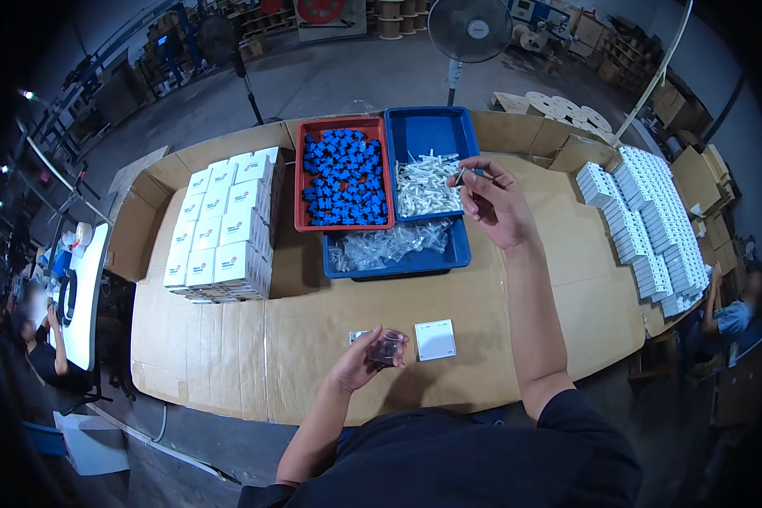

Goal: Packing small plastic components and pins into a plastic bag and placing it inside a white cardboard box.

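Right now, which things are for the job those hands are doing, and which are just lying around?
Probably for the job:
clear plastic piece in the left hand
white pieces beside the right hand
blue pieces in the red tray
white square on the table

Probably just around:
standing fan
wooden spools

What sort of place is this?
Likely a factory or workshop floor: a red rectangular plastic tray of small blue pieces, stacked square white boxes, and round tan spools in the background.
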A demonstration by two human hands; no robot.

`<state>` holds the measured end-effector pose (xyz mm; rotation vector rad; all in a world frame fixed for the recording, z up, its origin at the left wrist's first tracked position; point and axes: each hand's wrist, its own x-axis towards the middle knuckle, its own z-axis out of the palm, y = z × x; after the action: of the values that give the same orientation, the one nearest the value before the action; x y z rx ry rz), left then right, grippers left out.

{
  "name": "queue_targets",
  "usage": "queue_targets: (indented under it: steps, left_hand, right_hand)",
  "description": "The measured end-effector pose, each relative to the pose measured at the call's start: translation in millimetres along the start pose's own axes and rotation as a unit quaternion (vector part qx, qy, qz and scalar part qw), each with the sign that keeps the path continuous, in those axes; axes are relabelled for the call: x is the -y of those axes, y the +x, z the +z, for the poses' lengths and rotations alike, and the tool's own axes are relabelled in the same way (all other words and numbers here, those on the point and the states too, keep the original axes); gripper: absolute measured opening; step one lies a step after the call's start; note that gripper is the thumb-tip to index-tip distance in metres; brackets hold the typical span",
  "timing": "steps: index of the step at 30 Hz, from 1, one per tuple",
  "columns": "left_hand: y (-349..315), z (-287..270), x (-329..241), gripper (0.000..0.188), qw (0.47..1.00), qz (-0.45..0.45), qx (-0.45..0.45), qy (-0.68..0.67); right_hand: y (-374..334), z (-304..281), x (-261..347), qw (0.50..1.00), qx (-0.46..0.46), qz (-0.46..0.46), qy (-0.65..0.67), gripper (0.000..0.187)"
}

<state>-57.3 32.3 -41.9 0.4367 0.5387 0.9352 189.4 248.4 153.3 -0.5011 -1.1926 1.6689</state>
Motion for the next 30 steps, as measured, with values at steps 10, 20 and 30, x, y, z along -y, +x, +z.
queue_targets:
  steps: [10,20,30]
  left_hand:
    - [-18.0,-5.5,16.5,0.061,0.995,0.01,0.002,-0.1]
    - [-11.7,13.4,-2.8,0.064,0.999,0.018,-0.029,-0.003]
    - [-12.3,17.6,6.9,0.046,0.997,0.021,-0.042,0.062]
  right_hand:
    - [-31.1,22.7,-38.5,0.992,-0.01,0.054,-0.114,0.012]
    - [-104.1,40.8,-124.8,0.96,0.06,0.172,-0.213,0.013]
    - [-101.1,46.9,-111.5,0.888,0.268,0.221,-0.302,0.008]
